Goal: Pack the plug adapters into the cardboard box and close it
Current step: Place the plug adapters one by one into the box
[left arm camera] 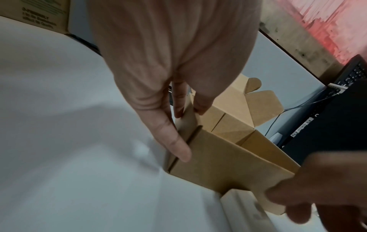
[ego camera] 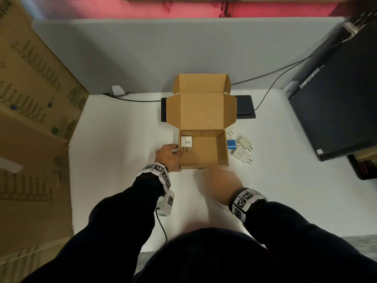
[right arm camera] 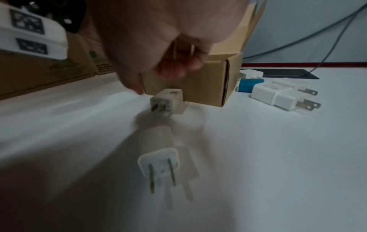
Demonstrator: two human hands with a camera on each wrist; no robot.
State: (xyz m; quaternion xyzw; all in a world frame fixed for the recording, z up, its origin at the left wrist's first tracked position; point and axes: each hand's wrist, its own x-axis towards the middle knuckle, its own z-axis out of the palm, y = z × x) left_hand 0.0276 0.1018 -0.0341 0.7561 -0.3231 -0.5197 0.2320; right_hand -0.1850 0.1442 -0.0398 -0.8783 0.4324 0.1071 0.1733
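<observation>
**Cardboard box open, one adapter inside, others beside it**

Brown cardboard box [ego camera: 204, 149] sits at the centre of the head view on the white surface [ego camera: 122, 129], its lid standing open toward the top of the frame; one white adapter [ego camera: 186, 142] lies inside at the box's left wall, prongs toward the lower edge of the frame, with handwriting on its face; just right of the box, on the surface, lie a blue adapter [ego camera: 231, 145] and two pale adapters [ego camera: 244, 142] [ego camera: 241, 154], close together.

Left hand [ego camera: 169, 158] is at the box's left wall; in the left wrist view its fingers [left arm camera: 174, 146] pinch the wall, thumb on the outside near the front corner, other fingertips over the rim.

Right hand [ego camera: 220, 185] is blurred, below the box's front wall in the head view; in the right wrist view its fingers [right arm camera: 178, 67] curl loosely above the surface, and I cannot tell whether they hold anything; below them two more white adapters lie on the surface, a small one [right arm camera: 168, 102] just in front of the box, a longer one [right arm camera: 158, 158] nearer the lower edge.

A black flat device [ego camera: 244, 108] lies behind the box; a large printed carton [ego camera: 36, 99] fills the left of the head view; a dark computer case [ego camera: 336, 111] stands at the right.
</observation>
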